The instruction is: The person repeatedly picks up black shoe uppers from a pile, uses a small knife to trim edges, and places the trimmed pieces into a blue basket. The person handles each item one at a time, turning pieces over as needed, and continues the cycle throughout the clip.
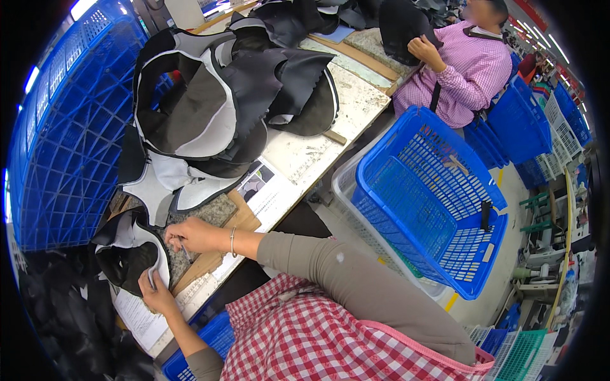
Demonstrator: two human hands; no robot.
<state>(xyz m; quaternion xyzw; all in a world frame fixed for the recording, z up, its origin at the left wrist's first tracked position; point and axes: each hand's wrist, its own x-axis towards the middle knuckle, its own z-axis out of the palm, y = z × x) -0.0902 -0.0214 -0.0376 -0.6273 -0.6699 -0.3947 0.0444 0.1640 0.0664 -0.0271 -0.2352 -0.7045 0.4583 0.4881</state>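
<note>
A black and light-grey shoe upper [164, 255] lies at the near left end of the worktable. My left hand [156, 295] pinches its near edge between thumb and fingers. Just to the right, above a speckled stone slab [213, 213], my right hand [194, 235] is closed round a thin, silvery, pen-like tool [185, 249]; its exact kind is not clear. Farther up the table, a heap of similar black and grey uppers [219, 120] spreads out, the nearest grey flaps hanging close to the piece under my left hand.
Blue plastic crates [70, 140] stand along the left. To the right sits a large blue basket [432, 203] inside a clear tub [356, 209]. Printed sheets [270, 197] lie on the white tabletop [311, 152]. Across the table, a person in a pink checked shirt [464, 73] handles a black piece [406, 32].
</note>
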